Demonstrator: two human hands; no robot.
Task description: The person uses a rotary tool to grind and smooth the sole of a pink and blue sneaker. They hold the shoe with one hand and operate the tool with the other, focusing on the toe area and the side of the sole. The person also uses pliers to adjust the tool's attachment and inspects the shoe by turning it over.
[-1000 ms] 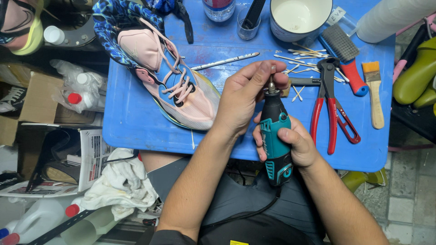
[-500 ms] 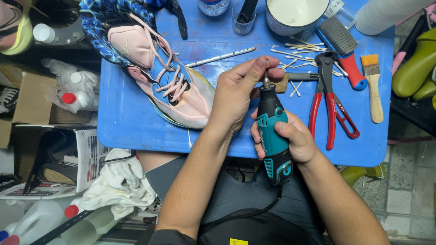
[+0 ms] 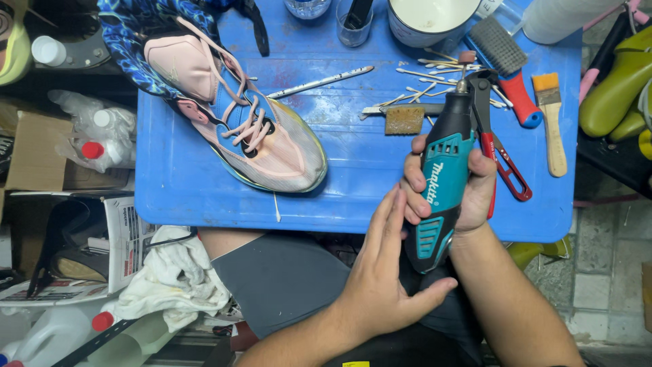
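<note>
Blue tray (image 3: 204, 197): sneaker (image 3: 238, 129), pliers (image 3: 499, 153) beside right hand's (image 3: 468, 190) rotary tool (image 3: 441, 183)

We're seeing bright, even overhead light glaring off the blue tray (image 3: 204, 204), edges dimming, everything staying sharp.

My two bare forearms rising from the bottom of the frame, no sleeves, no watch or rings that I can see, left hand (image 3: 380, 292), right hand (image 3: 468, 190), short plain nails on the fingers (image 3: 390, 211), grey trousers over my lap at lower centre.
</note>
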